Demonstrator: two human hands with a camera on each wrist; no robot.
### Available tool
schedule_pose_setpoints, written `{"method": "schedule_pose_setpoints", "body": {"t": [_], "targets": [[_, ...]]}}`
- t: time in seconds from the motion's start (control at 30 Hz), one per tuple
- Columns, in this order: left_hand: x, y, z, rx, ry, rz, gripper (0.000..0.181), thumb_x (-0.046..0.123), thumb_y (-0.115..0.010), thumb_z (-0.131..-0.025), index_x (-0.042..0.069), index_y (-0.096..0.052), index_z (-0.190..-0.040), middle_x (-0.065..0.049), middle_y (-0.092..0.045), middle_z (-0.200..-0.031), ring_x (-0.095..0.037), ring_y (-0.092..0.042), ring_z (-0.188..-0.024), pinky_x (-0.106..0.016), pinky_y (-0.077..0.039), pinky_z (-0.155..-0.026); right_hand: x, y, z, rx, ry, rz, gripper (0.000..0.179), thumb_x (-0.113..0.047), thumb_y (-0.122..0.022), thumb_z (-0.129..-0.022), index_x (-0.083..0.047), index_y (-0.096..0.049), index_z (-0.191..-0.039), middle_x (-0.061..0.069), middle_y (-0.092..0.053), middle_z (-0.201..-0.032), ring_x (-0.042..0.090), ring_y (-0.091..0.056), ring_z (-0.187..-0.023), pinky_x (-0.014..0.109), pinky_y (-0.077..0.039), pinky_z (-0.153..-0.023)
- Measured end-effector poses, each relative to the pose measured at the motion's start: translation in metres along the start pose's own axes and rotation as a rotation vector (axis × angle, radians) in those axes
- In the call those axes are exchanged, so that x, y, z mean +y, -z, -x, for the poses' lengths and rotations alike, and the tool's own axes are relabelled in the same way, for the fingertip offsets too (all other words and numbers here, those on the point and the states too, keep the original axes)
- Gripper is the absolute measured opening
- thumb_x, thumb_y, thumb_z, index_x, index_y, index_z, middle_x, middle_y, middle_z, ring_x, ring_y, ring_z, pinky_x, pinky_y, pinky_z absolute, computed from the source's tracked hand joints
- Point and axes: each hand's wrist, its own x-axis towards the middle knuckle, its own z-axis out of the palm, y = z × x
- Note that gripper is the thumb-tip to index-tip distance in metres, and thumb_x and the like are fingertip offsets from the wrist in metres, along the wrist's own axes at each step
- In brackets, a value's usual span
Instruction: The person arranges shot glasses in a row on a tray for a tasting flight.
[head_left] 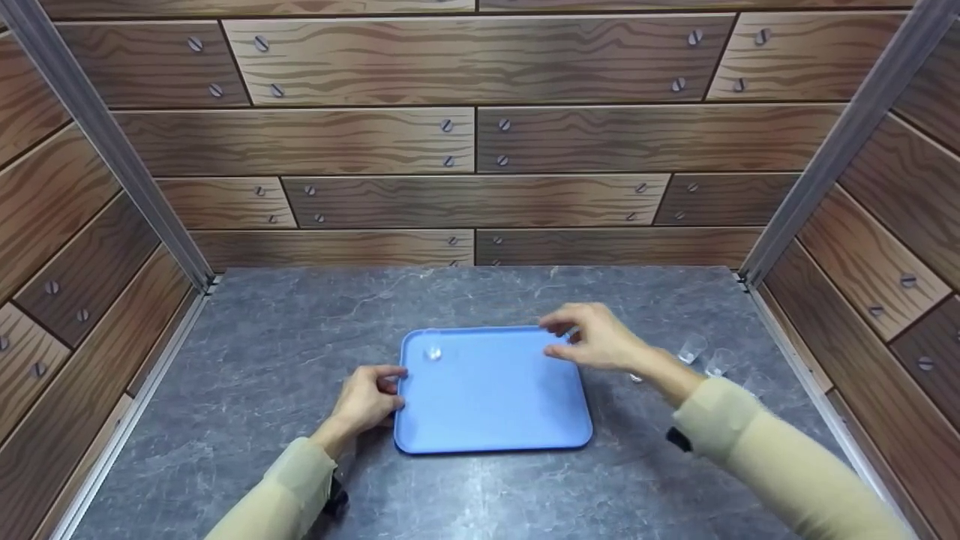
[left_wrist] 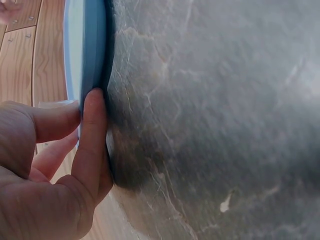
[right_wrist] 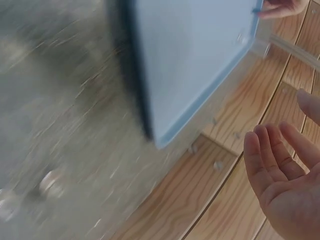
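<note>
A blue rectangular tray lies on the dark marbled tabletop. My left hand grips its left rim; in the left wrist view, fingers lie against the tray's outer side and the rim. A small clear plastic cup stands near the tray's far left corner. Over the far right corner of the tray is my right hand, thumb and fingers apart with nothing between them. The right wrist view shows this hand with its fingers spread loosely, apart from the tray.
To the right of the tray, beyond the right forearm, stand small clear cups, another cup beside the first. A small clear object shows just under the right wrist. Wood-patterned walls with metal corner posts enclose the table.
</note>
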Motion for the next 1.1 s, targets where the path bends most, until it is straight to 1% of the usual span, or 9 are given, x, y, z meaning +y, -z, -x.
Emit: {"method": "schedule_pose_setpoints", "body": {"t": [0.13,0.3,0.47,0.6,0.73,0.87,1.1], "targets": [[0.001,0.001,0.000,0.000,0.003,0.001,0.055,-0.013,-0.078,-0.086,0.005,-0.080,-0.137,-0.010,-0.069,-0.099,-0.018,-0.071,-0.081,-0.036,-0.071,-0.061,0.014,0.016,0.020,0.037,-0.018,0.011,0.040,-0.016,-0.088,-0.096,0.003,-0.079,-0.130,0.021,-0.081,-0.121,0.042,-0.079,-0.108,0.050,-0.073,-0.094],[0.002,0.002,0.000,-0.003,-0.001,0.000,0.054,-0.013,-0.077,-0.087,0.004,-0.078,-0.139,-0.011,-0.069,-0.101,-0.018,-0.071,-0.082,-0.036,-0.072,-0.062,0.032,0.033,0.045,0.082,-0.052,0.047,0.040,-0.012,-0.088,-0.094,0.003,-0.079,-0.130,0.020,-0.082,-0.120,0.040,-0.080,-0.107,0.053,-0.071,-0.097],[0.003,0.004,0.000,-0.004,0.006,0.000,0.055,-0.013,-0.077,-0.088,0.004,-0.078,-0.140,-0.011,-0.068,-0.102,-0.018,-0.071,-0.083,-0.036,-0.072,-0.062,0.053,0.044,0.069,0.095,-0.059,0.111,0.043,-0.010,-0.093,-0.088,0.002,-0.080,-0.127,0.018,-0.082,-0.117,0.039,-0.079,-0.105,0.057,-0.071,-0.096],[0.003,0.004,0.001,-0.001,0.001,0.012,0.055,-0.014,-0.077,-0.087,0.003,-0.078,-0.140,-0.011,-0.067,-0.100,-0.019,-0.070,-0.083,-0.037,-0.072,-0.062,0.069,0.048,0.083,0.090,-0.077,0.150,0.047,-0.011,-0.097,-0.082,-0.001,-0.081,-0.125,0.016,-0.081,-0.117,0.040,-0.078,-0.106,0.059,-0.070,-0.095],[0.003,0.003,0.002,0.001,-0.003,0.002,0.055,-0.014,-0.077,-0.087,0.004,-0.079,-0.138,-0.010,-0.068,-0.100,-0.018,-0.070,-0.082,-0.037,-0.072,-0.062,0.082,0.047,0.093,0.080,-0.099,0.179,0.048,-0.010,-0.097,-0.081,0.000,-0.081,-0.125,0.017,-0.081,-0.116,0.039,-0.078,-0.103,0.059,-0.070,-0.092],[0.002,0.002,0.003,0.002,-0.009,-0.016,0.054,-0.013,-0.078,-0.087,0.004,-0.079,-0.138,-0.011,-0.070,-0.100,-0.018,-0.070,-0.084,-0.036,-0.072,-0.062,0.092,0.046,0.098,0.064,-0.134,0.167,0.049,-0.008,-0.095,-0.081,0.002,-0.080,-0.126,0.019,-0.080,-0.115,0.037,-0.077,-0.101,0.059,-0.070,-0.093],[0.001,0.001,0.001,0.000,0.005,-0.002,0.055,-0.013,-0.078,-0.087,0.005,-0.079,-0.139,-0.011,-0.069,-0.101,-0.019,-0.071,-0.084,-0.036,-0.072,-0.063,0.098,0.043,0.100,0.067,-0.159,0.147,0.047,-0.007,-0.095,-0.082,0.005,-0.080,-0.125,0.021,-0.079,-0.113,0.037,-0.078,-0.100,0.056,-0.071,-0.093]]}}
